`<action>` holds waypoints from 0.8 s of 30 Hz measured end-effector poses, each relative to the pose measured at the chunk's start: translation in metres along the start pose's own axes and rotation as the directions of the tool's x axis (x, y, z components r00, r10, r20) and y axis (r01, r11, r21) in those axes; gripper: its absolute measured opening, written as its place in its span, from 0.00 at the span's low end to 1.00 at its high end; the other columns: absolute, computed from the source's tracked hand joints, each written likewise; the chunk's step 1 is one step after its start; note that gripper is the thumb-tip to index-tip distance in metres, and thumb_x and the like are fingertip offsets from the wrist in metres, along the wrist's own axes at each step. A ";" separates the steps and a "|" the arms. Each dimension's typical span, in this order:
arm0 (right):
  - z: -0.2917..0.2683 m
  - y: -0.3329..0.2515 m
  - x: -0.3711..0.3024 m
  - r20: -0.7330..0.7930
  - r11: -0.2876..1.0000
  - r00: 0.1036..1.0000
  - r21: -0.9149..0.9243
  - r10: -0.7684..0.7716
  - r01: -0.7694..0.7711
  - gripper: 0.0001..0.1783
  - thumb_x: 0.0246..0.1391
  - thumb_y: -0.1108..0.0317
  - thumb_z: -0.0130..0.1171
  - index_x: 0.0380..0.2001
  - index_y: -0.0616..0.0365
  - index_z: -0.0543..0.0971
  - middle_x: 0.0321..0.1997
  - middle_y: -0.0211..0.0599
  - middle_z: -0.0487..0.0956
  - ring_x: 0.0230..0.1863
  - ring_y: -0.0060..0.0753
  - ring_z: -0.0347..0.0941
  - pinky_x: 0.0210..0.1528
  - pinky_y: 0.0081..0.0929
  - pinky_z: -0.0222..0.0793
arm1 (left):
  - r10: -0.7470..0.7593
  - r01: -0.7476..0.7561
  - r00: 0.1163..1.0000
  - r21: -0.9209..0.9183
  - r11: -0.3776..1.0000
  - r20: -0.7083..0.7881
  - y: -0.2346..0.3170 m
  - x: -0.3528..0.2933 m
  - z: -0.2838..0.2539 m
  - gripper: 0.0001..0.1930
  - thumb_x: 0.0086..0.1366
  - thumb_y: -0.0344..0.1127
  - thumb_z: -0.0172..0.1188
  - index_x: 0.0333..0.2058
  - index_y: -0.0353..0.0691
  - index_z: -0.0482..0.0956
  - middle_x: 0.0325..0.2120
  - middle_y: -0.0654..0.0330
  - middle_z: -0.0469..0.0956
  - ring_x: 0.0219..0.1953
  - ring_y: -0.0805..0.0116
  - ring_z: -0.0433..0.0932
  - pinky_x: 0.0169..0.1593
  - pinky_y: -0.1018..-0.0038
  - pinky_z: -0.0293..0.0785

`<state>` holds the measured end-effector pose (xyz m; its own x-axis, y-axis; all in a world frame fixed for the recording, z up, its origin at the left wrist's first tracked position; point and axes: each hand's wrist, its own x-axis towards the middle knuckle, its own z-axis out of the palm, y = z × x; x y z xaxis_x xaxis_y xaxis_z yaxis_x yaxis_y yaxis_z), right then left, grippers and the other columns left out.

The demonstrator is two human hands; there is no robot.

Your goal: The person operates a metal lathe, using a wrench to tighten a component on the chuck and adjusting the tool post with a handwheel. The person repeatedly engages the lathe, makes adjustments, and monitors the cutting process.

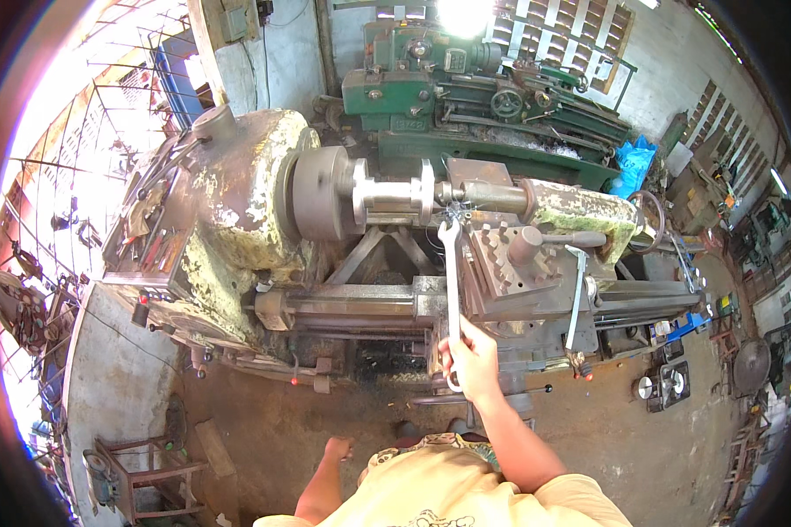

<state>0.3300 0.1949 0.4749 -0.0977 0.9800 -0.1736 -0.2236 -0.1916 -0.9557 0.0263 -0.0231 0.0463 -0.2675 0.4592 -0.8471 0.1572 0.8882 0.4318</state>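
Note:
My right hand (473,362) grips the lower end of a long steel wrench (453,294). The wrench points away from me, its open jaw by a tangle of metal shavings (455,212) beside the tool post (511,261). Whether the jaw touches anything there, I cannot tell. Behind it, a shiny flanged metal workpiece (394,192) sits between the lathe chuck (321,193) and the tailstock (580,209). My left hand (338,449) hangs low at my side, away from the lathe, its fingers curled with nothing visible in them.
Hand tools lie on the worn headstock (246,176) at left. A handle (576,238) sticks out rightward from the tool post, near a pale metal bar (576,294). Beyond stands a green lathe (492,97) with a blue bag (634,165). A small stool (154,479) is at lower left.

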 end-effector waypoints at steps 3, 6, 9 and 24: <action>-0.004 -0.001 -0.009 0.025 0.999 1.000 0.052 0.005 -0.006 0.23 0.62 0.77 0.46 0.61 0.59 0.69 0.26 0.35 0.75 0.18 0.18 0.70 0.16 0.20 0.69 | -0.014 0.014 1.000 0.001 1.000 0.008 -0.003 -0.005 0.000 0.12 0.65 0.39 0.58 0.29 0.36 0.81 0.20 0.59 0.78 0.18 0.69 0.76 0.20 0.71 0.71; -0.003 -0.003 0.017 -0.007 0.999 1.000 0.024 -0.027 0.027 0.21 0.61 0.78 0.45 0.58 0.62 0.72 0.27 0.37 0.76 0.18 0.20 0.70 0.17 0.20 0.69 | -0.043 0.039 0.998 0.092 0.995 0.038 -0.009 -0.011 0.005 0.13 0.65 0.40 0.58 0.29 0.36 0.81 0.19 0.59 0.78 0.18 0.69 0.76 0.19 0.71 0.71; 0.001 -0.008 0.045 0.037 0.997 0.998 0.070 -0.042 0.039 0.21 0.59 0.79 0.45 0.56 0.63 0.73 0.27 0.37 0.76 0.18 0.20 0.70 0.17 0.20 0.69 | -0.071 0.066 0.996 0.102 0.993 0.046 -0.013 -0.011 0.011 0.13 0.65 0.40 0.56 0.29 0.37 0.81 0.19 0.59 0.78 0.17 0.70 0.76 0.19 0.71 0.71; 0.009 -0.014 0.062 0.024 0.970 1.000 0.244 -0.005 -0.001 0.16 0.56 0.80 0.45 0.46 0.65 0.76 0.25 0.36 0.76 0.17 0.20 0.70 0.15 0.20 0.68 | -0.032 0.024 0.997 0.107 0.994 0.067 -0.010 -0.010 0.017 0.15 0.66 0.41 0.55 0.24 0.37 0.79 0.17 0.60 0.77 0.16 0.70 0.75 0.20 0.69 0.71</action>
<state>0.3185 0.2574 0.4800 -0.1196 0.9794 -0.1628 -0.4531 -0.1997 -0.8688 0.0435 -0.0370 0.0455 -0.2077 0.4286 -0.8793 0.2510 0.8922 0.3756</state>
